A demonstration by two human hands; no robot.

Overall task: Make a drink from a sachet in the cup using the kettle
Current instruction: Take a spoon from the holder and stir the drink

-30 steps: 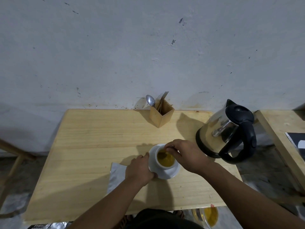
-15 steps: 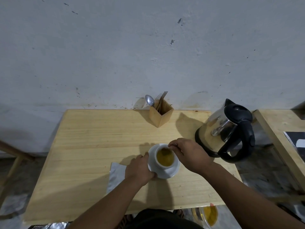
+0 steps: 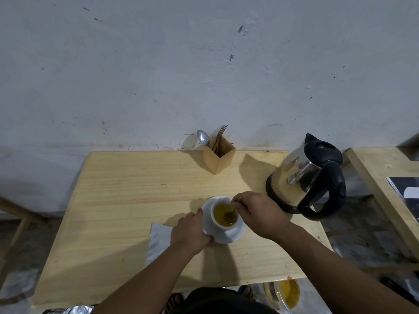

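A white cup (image 3: 217, 225) of yellow-brown liquid stands on a white saucer (image 3: 235, 234) near the front of the wooden table (image 3: 127, 200). My right hand (image 3: 258, 211) pinches the handle of a small spoon (image 3: 229, 215) whose bowl is dipped in the drink. My left hand (image 3: 190, 232) grips the saucer's left rim. A silver sachet (image 3: 157, 241) lies flat on the table, partly under my left wrist. The steel kettle (image 3: 303, 177) with black lid and handle stands to the right, just beyond my right hand.
A wooden holder (image 3: 218, 157) with a spoon and forks stands at the table's back edge by the wall. A second wooden surface (image 3: 385, 175) with a dark printed sheet is at the right. A yellow-filled clear container (image 3: 288, 293) sits on the floor below.
My right hand has circled around the cup's rim, and the spoon now shows in the drink at its right side. My left hand has stayed on the saucer.
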